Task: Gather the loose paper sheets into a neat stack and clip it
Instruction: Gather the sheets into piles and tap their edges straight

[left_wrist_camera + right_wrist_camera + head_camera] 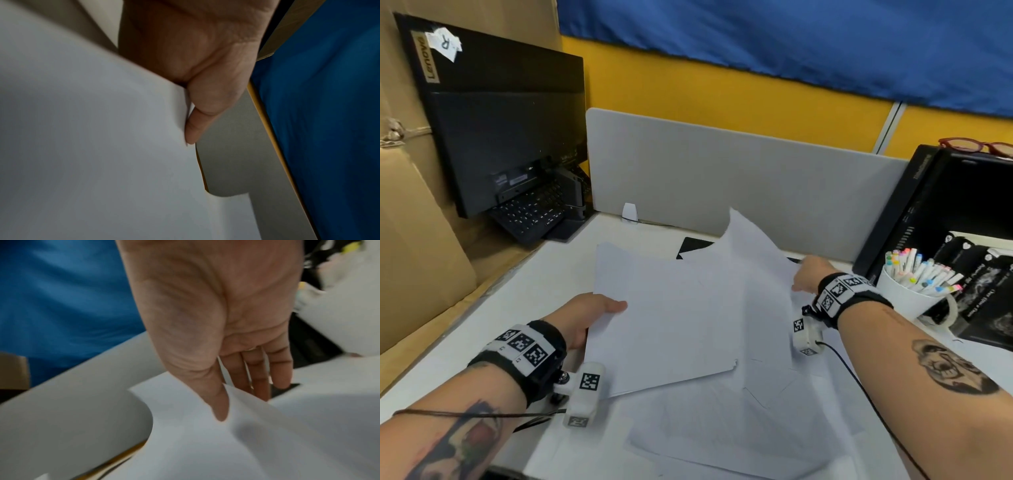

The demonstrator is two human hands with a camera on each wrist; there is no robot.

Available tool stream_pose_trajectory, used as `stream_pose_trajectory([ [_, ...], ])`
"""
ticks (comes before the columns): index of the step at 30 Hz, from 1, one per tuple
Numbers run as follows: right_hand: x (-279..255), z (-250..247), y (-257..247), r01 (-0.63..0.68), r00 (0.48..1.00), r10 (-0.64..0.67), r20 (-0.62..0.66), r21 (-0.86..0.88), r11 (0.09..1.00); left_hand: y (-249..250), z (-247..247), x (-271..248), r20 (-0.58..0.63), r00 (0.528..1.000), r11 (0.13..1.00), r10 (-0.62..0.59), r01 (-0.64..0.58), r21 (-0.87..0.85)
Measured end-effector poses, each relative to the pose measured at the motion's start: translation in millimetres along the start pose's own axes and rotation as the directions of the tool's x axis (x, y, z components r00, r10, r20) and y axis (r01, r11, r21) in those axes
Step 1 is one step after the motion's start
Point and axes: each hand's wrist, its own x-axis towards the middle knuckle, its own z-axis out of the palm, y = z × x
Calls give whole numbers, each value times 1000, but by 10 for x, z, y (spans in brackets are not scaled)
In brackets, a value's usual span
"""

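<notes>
While both hands pinch paper sheets (674, 318), only the right wrist view shows the right hand (222, 340) thumb.

Monitor (506, 130) left, keyboard (530, 210) beneath; marker cup (904, 298) right.

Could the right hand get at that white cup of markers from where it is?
Probably yes: the cup of markers stands just beside the right hand with nothing between, but that hand pinches a lifted sheet it must release first.
</notes>
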Motion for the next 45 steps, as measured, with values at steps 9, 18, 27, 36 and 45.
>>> stream_pose_trajectory([
  [9,-62,302,230,-199,977,139,161,468,861,-8,1,46,-19,1000,1000,-3,3,20],
  [18,-175,221,-142,199,947,-85,-308,358,912,2,18,39,-41,999,999,-16,17,38],
  [27,-431,-635,-473,624,764,59,-642,760,183,27,24,47,-52,998,994,38,-43,-102],
  [36,-526,94,-1043,306,939,-326,-108,697,649,126,67,-111,86,995,975,50,-30,-220],
  [45,-853,614,-1069,621,780,-618,-96,237,747,-10,25,2,6,999,998,34,-34,53],
])
